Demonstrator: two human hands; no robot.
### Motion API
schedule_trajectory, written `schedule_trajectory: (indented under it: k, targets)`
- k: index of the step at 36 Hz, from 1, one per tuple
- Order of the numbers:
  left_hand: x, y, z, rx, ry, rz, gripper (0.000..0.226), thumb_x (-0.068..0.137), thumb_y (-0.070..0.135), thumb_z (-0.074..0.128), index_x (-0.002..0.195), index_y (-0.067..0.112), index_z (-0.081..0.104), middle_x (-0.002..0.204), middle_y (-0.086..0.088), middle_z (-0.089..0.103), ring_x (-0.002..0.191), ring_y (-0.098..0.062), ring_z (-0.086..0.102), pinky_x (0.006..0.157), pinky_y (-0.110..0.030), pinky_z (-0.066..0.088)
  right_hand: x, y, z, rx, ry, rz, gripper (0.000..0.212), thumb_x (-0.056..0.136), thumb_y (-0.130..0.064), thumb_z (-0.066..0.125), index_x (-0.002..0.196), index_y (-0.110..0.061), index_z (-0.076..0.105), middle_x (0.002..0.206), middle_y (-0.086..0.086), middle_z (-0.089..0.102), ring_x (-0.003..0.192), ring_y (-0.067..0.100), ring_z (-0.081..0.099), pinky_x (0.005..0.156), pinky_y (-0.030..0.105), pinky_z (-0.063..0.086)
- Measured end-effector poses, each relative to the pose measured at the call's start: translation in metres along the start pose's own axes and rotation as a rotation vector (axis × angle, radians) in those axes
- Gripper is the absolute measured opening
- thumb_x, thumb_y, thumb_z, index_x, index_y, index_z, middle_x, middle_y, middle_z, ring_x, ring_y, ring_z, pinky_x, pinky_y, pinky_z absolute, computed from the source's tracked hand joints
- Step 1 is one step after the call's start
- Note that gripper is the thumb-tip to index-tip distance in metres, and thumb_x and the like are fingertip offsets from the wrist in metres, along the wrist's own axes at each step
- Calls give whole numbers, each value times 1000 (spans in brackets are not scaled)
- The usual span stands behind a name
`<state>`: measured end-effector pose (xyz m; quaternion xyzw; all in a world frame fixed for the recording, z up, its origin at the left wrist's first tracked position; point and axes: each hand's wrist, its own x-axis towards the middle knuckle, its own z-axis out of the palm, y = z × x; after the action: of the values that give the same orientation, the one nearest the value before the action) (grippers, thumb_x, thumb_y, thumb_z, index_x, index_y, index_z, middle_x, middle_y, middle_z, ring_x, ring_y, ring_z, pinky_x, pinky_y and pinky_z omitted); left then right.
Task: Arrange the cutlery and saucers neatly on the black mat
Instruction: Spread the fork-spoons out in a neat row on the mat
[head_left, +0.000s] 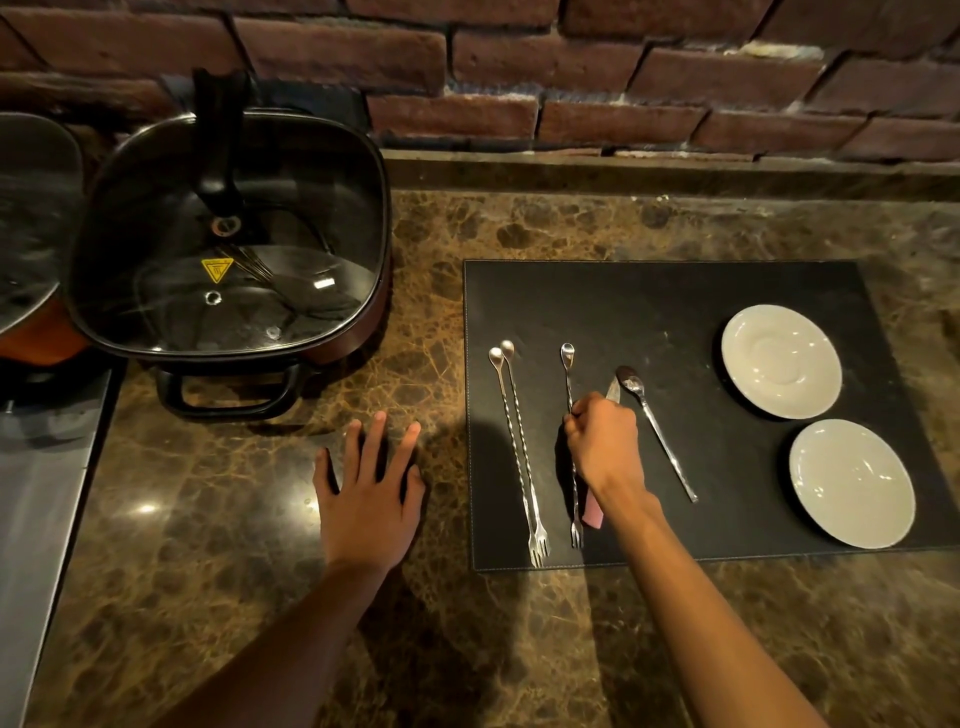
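Observation:
A black mat (649, 306) lies on the brown marble counter. Two long twisted spoon-forks (517, 457) lie side by side at its left. A third twisted spoon-fork (569, 374) sits beside them, and my right hand (602, 441) is closed around its shaft. Under that hand lies a knife with a pink handle (592, 512), only its blade tip and handle end showing. A plain steel spoon (657, 431) lies slanted to the right. Two white saucers (781, 361) (852, 483) rest at the mat's right side. My left hand (369, 488) lies flat and spread on the counter.
A square electric pan with a glass lid (228, 244) stands at the back left, its handle (228, 395) facing me. Another lidded pot (31, 223) is at the far left. A steel surface (41, 493) borders the counter's left. A brick wall (571, 78) runs behind.

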<state>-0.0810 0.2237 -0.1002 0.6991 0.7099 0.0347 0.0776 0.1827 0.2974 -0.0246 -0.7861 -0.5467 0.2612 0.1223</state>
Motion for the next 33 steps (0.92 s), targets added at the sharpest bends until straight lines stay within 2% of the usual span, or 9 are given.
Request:
schedule_trajectory:
  k: [4, 8, 11, 13, 16, 19, 24, 28, 33]
  targets:
    - [0, -1, 2, 0, -8, -2, 55, 104, 47, 25, 158, 42, 25, 171, 1, 20, 159, -24, 12, 123, -62, 13, -4, -4, 1, -8, -16, 2, 11, 96, -12, 56, 101, -6, 63, 93, 11, 65, 87, 28, 65, 76, 36, 54]
    - [0, -1, 2, 0, -4, 5, 54, 104, 47, 26, 158, 42, 26, 171, 0, 22, 159, -25, 14, 122, -62, 13, -6, -4, 3, -11, -7, -4, 11, 95, -11, 57, 101, -5, 63, 87, 4, 55, 86, 28, 64, 72, 29, 46]
    - [0, -1, 2, 5, -4, 6, 54, 104, 47, 25, 158, 42, 26, 171, 0, 22, 159, -26, 15, 122, -61, 13, -8, -2, 2, -25, -14, -2, 11, 95, -11, 57, 102, -5, 63, 92, 10, 63, 87, 29, 65, 71, 29, 46]
    - [0, -1, 1, 4, -5, 5, 54, 104, 47, 25, 158, 42, 27, 171, -1, 23, 159, -26, 15, 122, -62, 13, -9, -3, 1, -26, -19, -2, 13, 95, -11, 56, 102, -4, 63, 97, 15, 66, 89, 32, 65, 74, 33, 51]
    - [0, -1, 1, 3, -11, 3, 54, 104, 47, 25, 158, 42, 26, 171, -1, 23, 159, -26, 15, 123, -62, 14, -11, -7, 1, -40, 12, -15, 17, 96, -19, 57, 103, -5, 62, 101, 15, 65, 91, 33, 64, 76, 38, 53]
    - [0, 0, 0, 1, -7, 3, 55, 104, 47, 26, 158, 42, 25, 170, -1, 24, 159, -27, 17, 122, -62, 15, -14, -15, 3, -26, 63, -44, 19, 96, -28, 57, 100, -10, 60, 100, 10, 64, 92, 28, 62, 74, 33, 46]
    - [0, 0, -1, 6, -11, 2, 55, 104, 47, 27, 158, 42, 23, 171, -1, 22, 159, -26, 17, 123, -62, 17, -19, -32, 13, -47, -32, -70, 20, 95, -28, 57, 96, -10, 67, 97, 9, 69, 92, 27, 66, 72, 29, 46]
    - [0, 0, -2, -3, -8, 0, 55, 103, 47, 27, 158, 42, 24, 171, -1, 22, 159, -26, 17, 123, -63, 18, -21, -40, 18, -58, -104, -29, 20, 94, -25, 56, 100, -8, 63, 98, 14, 68, 90, 35, 66, 78, 44, 56]
    - [0, 0, -1, -9, 0, 7, 54, 103, 46, 28, 157, 41, 28, 170, -2, 25, 158, -28, 20, 121, -64, 20, -22, -41, 22, -117, -101, -36, 15, 93, -20, 54, 98, -8, 62, 94, 14, 67, 87, 36, 66, 67, 36, 50]
